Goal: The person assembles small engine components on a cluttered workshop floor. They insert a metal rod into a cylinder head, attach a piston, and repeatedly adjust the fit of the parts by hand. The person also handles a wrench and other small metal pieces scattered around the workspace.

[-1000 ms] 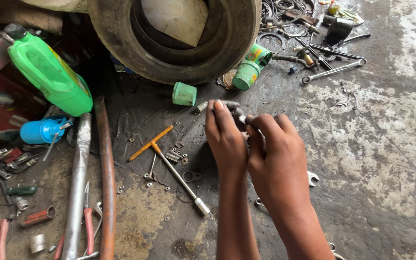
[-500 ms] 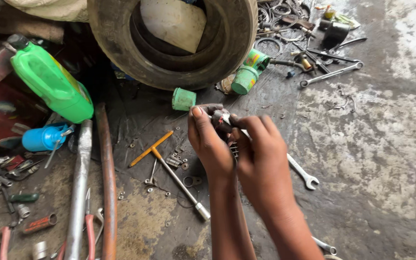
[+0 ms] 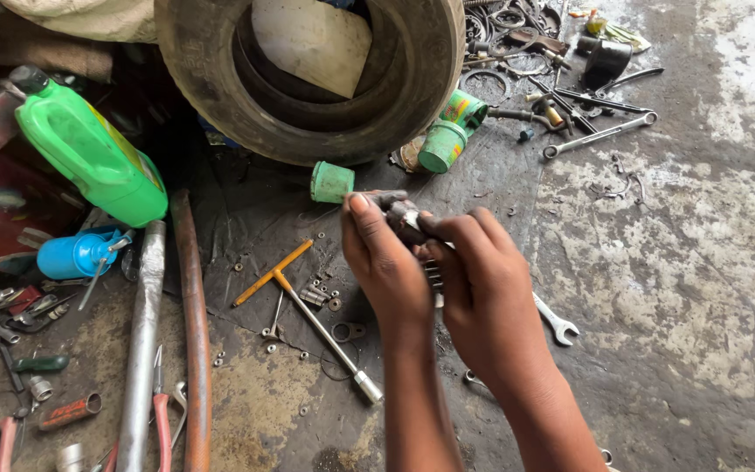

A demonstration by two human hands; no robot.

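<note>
My left hand (image 3: 384, 260) and my right hand (image 3: 485, 293) are close together over the dirty floor, both gripping a small greasy metal part (image 3: 404, 213) between the fingertips. A threaded or ribbed piece shows between the palms. Just left of my hands lies a T-handle socket wrench (image 3: 312, 312) with an orange crossbar, among loose nuts and washers. An open-end spanner (image 3: 557, 320) pokes out from under my right hand.
A worn tyre (image 3: 325, 79) lies ahead. Green caps and a tin (image 3: 444, 144) sit by it. A green jug (image 3: 89, 153), a blue oil can (image 3: 76, 253), two long pipes (image 3: 196, 332), pliers and sockets crowd the left. Spanners and rings (image 3: 600, 135) lie far right.
Both hands have stayed together on the part and shifted slightly up and left in view; the spanner under the right hand shows more than a second ago.
</note>
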